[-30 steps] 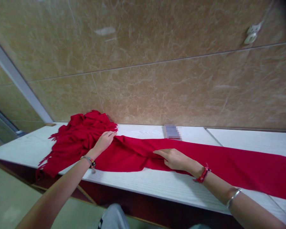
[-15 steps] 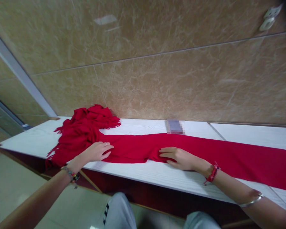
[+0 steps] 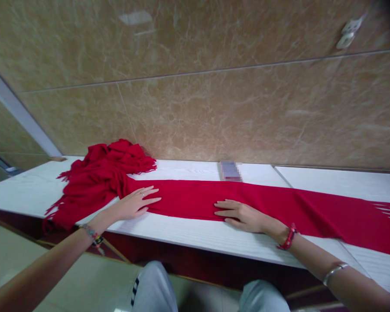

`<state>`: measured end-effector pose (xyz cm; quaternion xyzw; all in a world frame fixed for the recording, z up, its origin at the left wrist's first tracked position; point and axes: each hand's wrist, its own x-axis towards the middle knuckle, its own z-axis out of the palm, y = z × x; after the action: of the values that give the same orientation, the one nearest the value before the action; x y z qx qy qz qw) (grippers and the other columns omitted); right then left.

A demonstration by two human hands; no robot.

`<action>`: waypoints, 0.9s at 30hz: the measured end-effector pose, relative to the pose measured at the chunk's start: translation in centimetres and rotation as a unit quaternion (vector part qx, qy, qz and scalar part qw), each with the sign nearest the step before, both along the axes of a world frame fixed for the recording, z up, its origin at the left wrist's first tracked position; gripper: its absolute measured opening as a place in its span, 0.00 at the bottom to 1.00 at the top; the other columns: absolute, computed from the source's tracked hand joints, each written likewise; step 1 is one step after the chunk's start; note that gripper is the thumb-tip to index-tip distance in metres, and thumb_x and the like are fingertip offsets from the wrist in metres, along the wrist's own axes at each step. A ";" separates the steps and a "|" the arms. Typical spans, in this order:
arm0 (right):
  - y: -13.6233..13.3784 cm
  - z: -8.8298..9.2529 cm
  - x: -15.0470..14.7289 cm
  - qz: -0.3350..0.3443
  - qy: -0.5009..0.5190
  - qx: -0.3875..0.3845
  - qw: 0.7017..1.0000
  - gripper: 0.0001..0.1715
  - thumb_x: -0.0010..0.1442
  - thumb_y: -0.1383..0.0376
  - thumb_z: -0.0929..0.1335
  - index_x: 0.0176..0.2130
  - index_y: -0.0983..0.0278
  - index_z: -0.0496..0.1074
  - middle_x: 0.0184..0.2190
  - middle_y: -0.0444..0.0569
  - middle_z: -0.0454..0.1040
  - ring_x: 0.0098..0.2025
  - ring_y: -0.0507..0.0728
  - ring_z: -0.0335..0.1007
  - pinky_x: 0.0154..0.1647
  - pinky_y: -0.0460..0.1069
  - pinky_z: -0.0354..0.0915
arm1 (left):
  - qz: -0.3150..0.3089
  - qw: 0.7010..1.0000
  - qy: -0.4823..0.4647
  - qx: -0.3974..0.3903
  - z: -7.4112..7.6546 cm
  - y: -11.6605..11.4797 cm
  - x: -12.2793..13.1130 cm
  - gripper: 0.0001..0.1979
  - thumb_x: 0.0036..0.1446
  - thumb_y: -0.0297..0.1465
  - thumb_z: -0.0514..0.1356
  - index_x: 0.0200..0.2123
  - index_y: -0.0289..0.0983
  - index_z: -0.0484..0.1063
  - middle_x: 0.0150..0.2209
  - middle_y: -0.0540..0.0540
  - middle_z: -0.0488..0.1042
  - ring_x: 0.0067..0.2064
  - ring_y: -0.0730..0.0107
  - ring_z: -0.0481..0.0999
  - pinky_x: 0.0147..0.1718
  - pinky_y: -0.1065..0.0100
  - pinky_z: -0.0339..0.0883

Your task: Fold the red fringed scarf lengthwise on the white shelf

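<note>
A long red scarf point(image 3: 185, 199) lies along the white bench top. Its left part is heaped in loose folds with fringe hanging over the front edge; the rest runs flat in a band to the right, where more fringe shows. My left hand point(image 3: 134, 203) rests with fingers spread on the band, just right of the heap. My right hand point(image 3: 238, 215) lies on the near edge of the band, fingers stretched out to the left. The cloth between my hands is smooth, and a slanting crease shows to the right of my right hand.
The white bench top point(image 3: 182, 232) is narrow and runs along a brown marbled wall point(image 3: 214, 117). A blurred grey-blue rectangular object point(image 3: 230, 171) sits at the back, behind the scarf. A white socket point(image 3: 349, 32) is on the wall at upper right. My knees are below the front edge.
The wrinkle beside my right hand has been smoothed out. My left hand's fingers are more spread. The view has shifted right, and fringe at the scarf's right end now shows.
</note>
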<state>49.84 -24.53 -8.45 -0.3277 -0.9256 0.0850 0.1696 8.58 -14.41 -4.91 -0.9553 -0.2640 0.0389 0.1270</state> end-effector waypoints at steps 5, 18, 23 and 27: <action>0.0 -0.4 -0.4 -0.007 0.053 0.079 0.995 0.16 0.61 0.66 0.59 0.45 0.63 0.71 0.45 0.52 0.72 0.50 0.56 0.65 0.52 0.53 0.61 | -0.023 1.000 -0.004 0.019 0.1 -0.7 2.5 0.18 0.56 0.22 0.49 0.47 0.40 0.68 0.41 0.44 0.71 0.43 0.68 0.70 0.46 0.68 0.62; -0.8 0.0 -0.4 -0.004 0.050 0.042 0.998 0.14 0.59 0.69 0.60 0.41 0.64 0.73 0.44 0.52 0.73 0.48 0.55 0.67 0.49 0.50 0.64 | -0.009 1.000 -0.009 -0.024 1.3 -3.2 1.4 0.12 0.57 0.25 0.49 0.38 0.40 0.71 0.37 0.47 0.71 0.39 0.69 0.71 0.39 0.71 0.62; -0.8 0.2 -0.5 0.006 0.059 0.022 0.998 0.13 0.58 0.70 0.61 0.38 0.65 0.73 0.44 0.53 0.73 0.49 0.55 0.66 0.49 0.50 0.64 | -0.013 0.997 -0.036 -0.072 1.8 -2.9 2.1 0.11 0.55 0.26 0.50 0.35 0.40 0.71 0.35 0.48 0.71 0.39 0.70 0.70 0.41 0.72 0.61; -0.7 0.4 -0.6 0.001 0.076 0.021 0.997 0.12 0.58 0.70 0.61 0.36 0.65 0.73 0.43 0.53 0.73 0.48 0.55 0.66 0.50 0.51 0.63 | -0.020 0.994 -0.064 -0.083 1.8 -3.1 3.8 0.11 0.55 0.30 0.52 0.41 0.40 0.69 0.40 0.47 0.70 0.42 0.68 0.70 0.43 0.70 0.61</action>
<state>49.26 -25.27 -8.10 -0.3155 -0.9119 0.0909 0.2462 12.39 -17.55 -3.13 -0.9682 -0.2484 -0.0028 0.0311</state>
